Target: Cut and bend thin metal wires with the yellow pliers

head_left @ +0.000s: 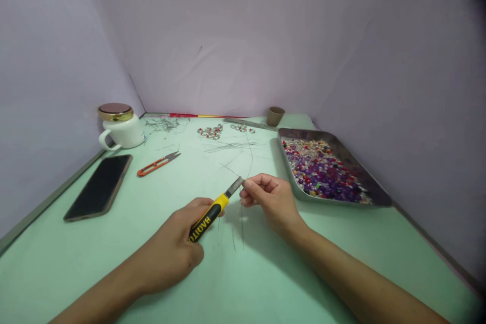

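My left hand (pixel 182 243) is wrapped around pliers (pixel 207 220) with black and yellow handles, seen edge-on. Their metal jaws point away and to the right, meeting the fingertips of my right hand (pixel 271 197). Thumb and forefinger of that hand pinch thin wire (pixel 250 154) right beside the jaws. Loose wire ends stick out above the fingers, and more strands hang or lie below them. Whether the jaws bite on the wire is too small to tell.
At right stands a metal tray (pixel 336 136) of mixed beads (pixel 322 169). Beaded pieces (pixel 210 132), cut wires (pixel 231 147) and a small brown cup (pixel 275 116) lie farther back. Orange thread snips (pixel 157 164), a phone (pixel 99 187) and a lidded white mug (pixel 127 131) are at left.
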Motion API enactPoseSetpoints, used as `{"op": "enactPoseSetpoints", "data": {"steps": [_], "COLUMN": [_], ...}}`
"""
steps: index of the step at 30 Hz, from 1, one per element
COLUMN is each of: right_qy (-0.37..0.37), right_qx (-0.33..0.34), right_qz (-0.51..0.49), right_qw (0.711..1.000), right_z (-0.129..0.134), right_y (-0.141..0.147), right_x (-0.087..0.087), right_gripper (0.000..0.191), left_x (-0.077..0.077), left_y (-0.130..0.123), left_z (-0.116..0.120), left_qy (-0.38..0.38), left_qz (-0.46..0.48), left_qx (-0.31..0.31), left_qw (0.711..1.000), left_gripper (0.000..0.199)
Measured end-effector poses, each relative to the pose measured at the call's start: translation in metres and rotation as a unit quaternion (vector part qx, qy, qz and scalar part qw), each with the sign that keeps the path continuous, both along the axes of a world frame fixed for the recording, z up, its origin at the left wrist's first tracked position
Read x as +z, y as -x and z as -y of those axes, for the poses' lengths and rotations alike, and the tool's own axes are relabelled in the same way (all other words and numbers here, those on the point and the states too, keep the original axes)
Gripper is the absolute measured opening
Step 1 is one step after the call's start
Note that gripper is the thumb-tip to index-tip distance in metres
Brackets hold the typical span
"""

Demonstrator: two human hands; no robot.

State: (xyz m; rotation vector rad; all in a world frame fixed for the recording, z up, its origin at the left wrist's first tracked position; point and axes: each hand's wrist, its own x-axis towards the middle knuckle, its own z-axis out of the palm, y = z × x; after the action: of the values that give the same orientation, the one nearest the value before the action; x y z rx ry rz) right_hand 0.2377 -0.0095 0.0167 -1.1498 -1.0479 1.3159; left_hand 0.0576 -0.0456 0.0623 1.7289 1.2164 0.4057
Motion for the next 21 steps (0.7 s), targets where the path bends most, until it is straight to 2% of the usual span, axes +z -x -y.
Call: {"op": "enactPoseSetpoints", "data": {"steps": [4,10,17,21], "right_qy": [-0.015,-0.037,-0.001,-0.007], "right_qx": [-0.006,-0.009,0.007,0.019], "right_qz": [0.030,0.062,0.022,0.020], "right_qw": [0.999,0.997,1.000,1.000], "right_z": [0.0004,0.0027,0.0026,0.0009], "right_y": [0.0005,0.0003,0.0020,0.0007], "right_x": [0.0008,-0.0005,0.0005,0.0006], "right_gripper": [0.021,0.020,0.021,0.020], "left_x": [-0.0025,-0.0020,-0.0036,-0.0030], "left_y": [0.0008,0.0028,-0.0001,-0.0005], "left_z": [0.0004,0.0039,0.0036,0.0035], "left_qy": [0.000,0.011,-0.015,-0.018], "left_qz": [-0.014,-0.028,-0.027,-0.045], "left_qx": [0.002,-0.001,-0.014,-0.019], "left_qw": [1.000,1.000,0.999,0.999], "left_gripper": [0.052,0.047,0.048,0.049]}}
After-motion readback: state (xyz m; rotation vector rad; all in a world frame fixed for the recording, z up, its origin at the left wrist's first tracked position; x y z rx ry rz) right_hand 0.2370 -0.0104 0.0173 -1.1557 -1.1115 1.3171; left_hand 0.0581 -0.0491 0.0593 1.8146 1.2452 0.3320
